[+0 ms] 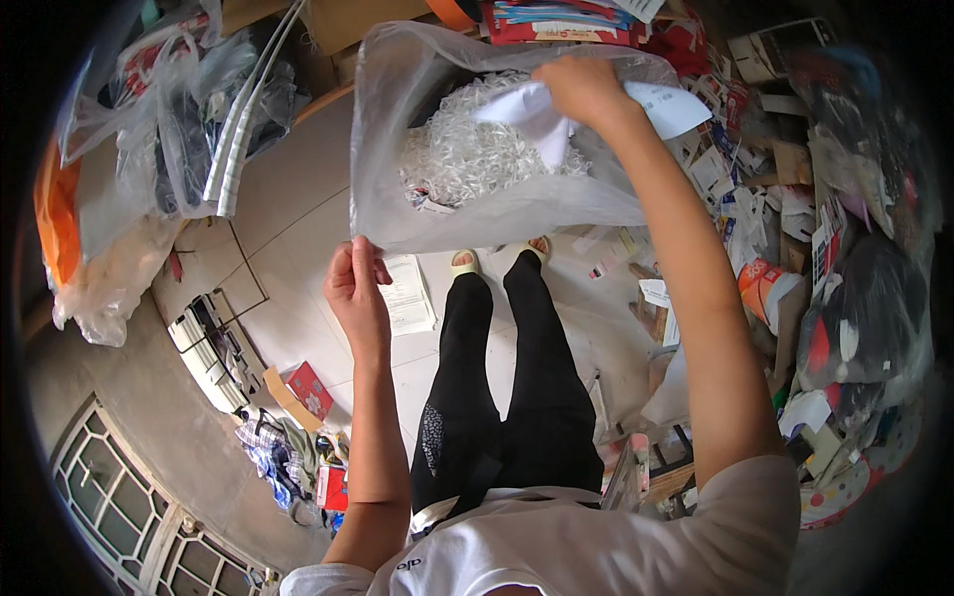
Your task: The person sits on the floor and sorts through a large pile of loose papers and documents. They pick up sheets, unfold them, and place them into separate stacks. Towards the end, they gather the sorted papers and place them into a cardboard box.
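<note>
A large clear plastic bag (477, 220) gapes in front of me, with a heap of shredded paper (477, 141) inside. My left hand (358, 276) pinches the near left corner of its rim between thumb and fingers. At the bag's far right side, my right hand (585, 89) grips a crumpled sheet of white paper (525, 112) over the shreds. Part of that sheet sticks out to the right, past my wrist, and bears print. Whether the right fingers also touch the bag's rim cannot be seen.
Printed sheets (408, 298) lie on the tiled floor left of my feet. Loose papers and cartons (715, 171) pile up along the right. Plastic bags (171, 127) fill the upper left, beside white-wrapped rods (238, 149). A red box (308, 391) and clothes (272, 454) sit lower left.
</note>
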Tool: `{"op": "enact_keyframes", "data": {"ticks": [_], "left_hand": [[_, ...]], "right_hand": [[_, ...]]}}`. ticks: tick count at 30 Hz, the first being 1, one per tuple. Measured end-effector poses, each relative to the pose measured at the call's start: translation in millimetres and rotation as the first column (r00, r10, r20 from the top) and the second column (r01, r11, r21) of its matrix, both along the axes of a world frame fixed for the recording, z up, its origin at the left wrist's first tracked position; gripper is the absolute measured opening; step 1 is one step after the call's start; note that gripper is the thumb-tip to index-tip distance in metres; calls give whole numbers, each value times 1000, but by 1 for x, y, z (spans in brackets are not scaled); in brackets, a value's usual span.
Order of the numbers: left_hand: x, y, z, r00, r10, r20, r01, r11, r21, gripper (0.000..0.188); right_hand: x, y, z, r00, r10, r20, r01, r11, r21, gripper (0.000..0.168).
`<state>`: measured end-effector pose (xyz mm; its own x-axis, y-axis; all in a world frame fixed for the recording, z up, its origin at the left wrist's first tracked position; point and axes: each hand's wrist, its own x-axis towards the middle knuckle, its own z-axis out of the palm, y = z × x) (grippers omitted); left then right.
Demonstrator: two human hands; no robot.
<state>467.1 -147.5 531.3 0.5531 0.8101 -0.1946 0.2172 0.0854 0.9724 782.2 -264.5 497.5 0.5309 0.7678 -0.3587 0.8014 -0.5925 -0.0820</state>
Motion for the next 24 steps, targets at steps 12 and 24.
{"op": "enact_keyframes", "data": {"ticks": [12, 24], "left_hand": [[-5, -4, -6, 999, -46, -16, 47, 998, 34, 27], [-9, 13, 16, 972, -197, -131, 222, 951, 217, 40]], "right_hand": [[-102, 21, -48, 950, -172, -260, 263, 891, 370, 55], [-276, -133, 26, 778, -504, -376, 549, 253, 797, 22]]}}
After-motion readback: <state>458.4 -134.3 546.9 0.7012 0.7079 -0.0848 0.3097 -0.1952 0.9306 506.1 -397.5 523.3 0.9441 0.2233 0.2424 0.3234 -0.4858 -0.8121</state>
